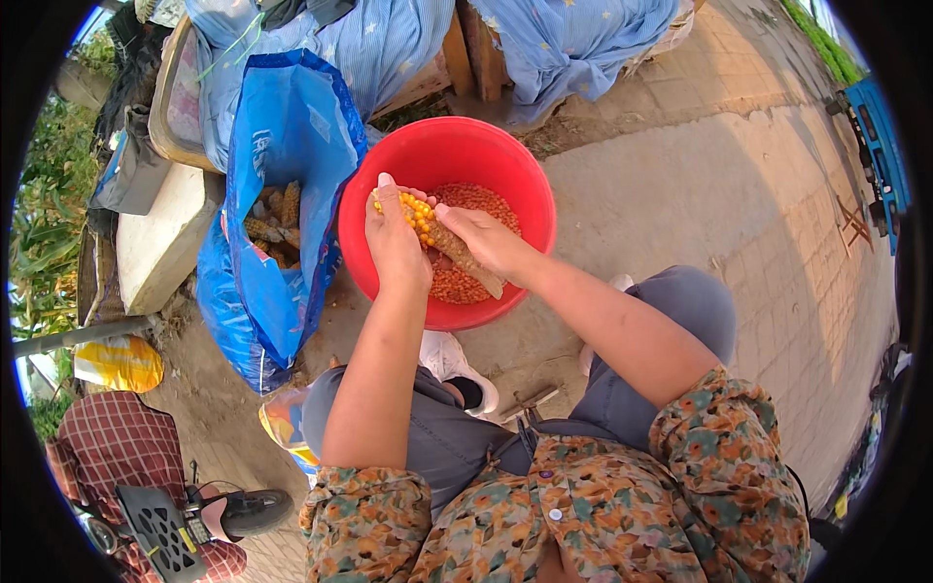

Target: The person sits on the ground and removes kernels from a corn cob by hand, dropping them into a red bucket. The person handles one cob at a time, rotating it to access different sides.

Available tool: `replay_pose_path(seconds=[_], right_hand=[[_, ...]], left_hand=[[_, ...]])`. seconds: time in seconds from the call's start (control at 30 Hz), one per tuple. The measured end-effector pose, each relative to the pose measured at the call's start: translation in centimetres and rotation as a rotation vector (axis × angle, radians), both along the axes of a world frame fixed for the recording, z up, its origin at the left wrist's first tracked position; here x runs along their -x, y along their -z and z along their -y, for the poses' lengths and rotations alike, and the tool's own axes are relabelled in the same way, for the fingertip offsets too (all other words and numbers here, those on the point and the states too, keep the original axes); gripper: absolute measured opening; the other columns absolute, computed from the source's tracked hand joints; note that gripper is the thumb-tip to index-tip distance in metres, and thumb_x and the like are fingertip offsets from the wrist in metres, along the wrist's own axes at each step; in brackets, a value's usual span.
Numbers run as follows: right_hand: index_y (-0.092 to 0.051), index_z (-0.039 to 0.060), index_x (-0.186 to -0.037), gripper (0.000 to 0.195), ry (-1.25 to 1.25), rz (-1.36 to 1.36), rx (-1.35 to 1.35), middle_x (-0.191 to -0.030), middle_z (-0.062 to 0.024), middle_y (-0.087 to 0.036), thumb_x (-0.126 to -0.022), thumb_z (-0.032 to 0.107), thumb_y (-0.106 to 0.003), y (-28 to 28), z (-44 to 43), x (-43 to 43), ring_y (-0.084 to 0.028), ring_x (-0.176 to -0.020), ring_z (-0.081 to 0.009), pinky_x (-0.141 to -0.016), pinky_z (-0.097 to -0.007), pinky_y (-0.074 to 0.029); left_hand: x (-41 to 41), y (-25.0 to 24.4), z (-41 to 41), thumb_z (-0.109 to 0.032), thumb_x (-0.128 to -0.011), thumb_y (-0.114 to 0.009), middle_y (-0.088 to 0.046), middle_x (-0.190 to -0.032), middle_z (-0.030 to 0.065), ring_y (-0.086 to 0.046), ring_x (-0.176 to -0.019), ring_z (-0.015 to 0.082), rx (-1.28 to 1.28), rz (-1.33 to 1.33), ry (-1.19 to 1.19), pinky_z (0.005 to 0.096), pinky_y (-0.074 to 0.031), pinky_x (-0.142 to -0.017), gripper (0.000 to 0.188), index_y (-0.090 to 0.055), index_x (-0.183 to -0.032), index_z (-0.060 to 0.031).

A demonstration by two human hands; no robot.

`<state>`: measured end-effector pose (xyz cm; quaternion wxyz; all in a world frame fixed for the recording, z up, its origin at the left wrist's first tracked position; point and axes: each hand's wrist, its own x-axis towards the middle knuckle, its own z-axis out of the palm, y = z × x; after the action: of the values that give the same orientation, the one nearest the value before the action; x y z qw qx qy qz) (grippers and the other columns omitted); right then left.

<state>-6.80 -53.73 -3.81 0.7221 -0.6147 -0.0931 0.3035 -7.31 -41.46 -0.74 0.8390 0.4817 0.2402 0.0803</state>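
Note:
A corn cob (pixel 461 253) lies slantwise between my hands over a red plastic tub (pixel 536 218). Its upper left part still bears yellow kernels, while the lower right part is bare. My left hand (pixel 394 237) grips the kernelled end, thumb along the top. My right hand (pixel 485 237) is against the middle of the cob, its thumb by the edge of the kernels; its fingers are partly hidden underneath. Loose orange kernels (pixel 459 286) cover the tub's bottom. Left of the tub, a blue woven bag (pixel 251 291) gapes wide, with several corn cobs (pixel 280 211) inside.
Blue star-patterned cloth (pixel 393 44) covers furniture beyond the tub. A pale foam block (pixel 164 233) and a yellow bag (pixel 120 363) are at left. A scooter (pixel 164 525) stands at lower left. My white shoe (pixel 455 368) is just below the tub. A blue vehicle (pixel 878 157) is far right.

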Motion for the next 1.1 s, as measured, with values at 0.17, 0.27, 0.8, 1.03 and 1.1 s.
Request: replay_pose_path(seconds=[0.17, 0.27, 0.8, 1.03, 1.1], right_hand=[[-0.058, -0.0036, -0.105, 0.045, -0.016, 0.202, 0.236, -0.095, -0.0114, -0.064, -0.1, 0.04, -0.045, -1.2, -0.3, 0.5, -0.059, -0.086, -0.017, -0.079, -0.0324, -0.047], [-0.056, -0.0044, -0.106, 0.045, -0.007, 0.306, 0.221, -0.095, -0.0182, -0.064, -0.1, 0.039, -0.045, -0.5, -0.1, 0.5, -0.061, -0.085, -0.0252, -0.079, -0.0361, -0.047], [-0.057, -0.0034, -0.117, 0.048, 0.016, -0.002, 0.154, -0.098, -0.0105, -0.065, -0.101, 0.039, -0.04, -1.3, -0.1, 0.4, -0.059, -0.088, -0.0178, -0.081, -0.0334, -0.047], [-0.052, -0.0031, -0.122, 0.045, -0.013, 0.033, 0.109, -0.108, -0.0114, -0.062, -0.101, 0.035, -0.04, 0.2, 0.2, 0.6, -0.057, -0.099, -0.016, -0.087, -0.0288, -0.045], [-0.055, -0.0033, -0.115, 0.042, -0.035, 0.01, 0.194, -0.103, -0.0101, -0.061, -0.101, 0.033, -0.04, 0.4, 0.2, 0.8, -0.057, -0.094, -0.0156, -0.084, -0.0283, -0.046]], left_hand=[[-0.1, 1.3, 0.4, -0.037, -0.1, -0.047, -0.057, -0.079, 0.007, -0.058, -0.073, 0.0155, -0.065, 0.034, 0.013, 0.0278, -0.05, -0.066, 0.034, -0.048, -0.092, -0.0046], [-0.1, 1.3, 0.4, -0.037, -0.1, -0.047, -0.056, -0.078, 0.0073, -0.058, -0.073, 0.0158, -0.05, 0.039, 0.022, 0.0282, -0.049, -0.067, 0.034, -0.048, -0.093, -0.0042], [0.5, 0.5, 1.3, -0.038, -0.101, -0.044, -0.056, -0.08, 0.0059, -0.057, -0.075, 0.0149, -0.171, 0.076, 0.122, 0.0289, -0.048, -0.071, 0.034, -0.048, -0.091, -0.0054], [0.3, 1.4, 1.0, -0.04, -0.1, -0.044, -0.055, -0.081, 0.0056, -0.056, -0.077, 0.0149, -0.071, 0.012, 0.095, 0.0291, -0.048, -0.072, 0.036, -0.048, -0.092, -0.0058], [0.1, 1.8, 0.5, -0.042, -0.1, -0.045, -0.055, -0.081, 0.0059, -0.056, -0.078, 0.0154, -0.027, -0.039, 0.094, 0.0298, -0.048, -0.072, 0.037, -0.048, -0.092, -0.006]])
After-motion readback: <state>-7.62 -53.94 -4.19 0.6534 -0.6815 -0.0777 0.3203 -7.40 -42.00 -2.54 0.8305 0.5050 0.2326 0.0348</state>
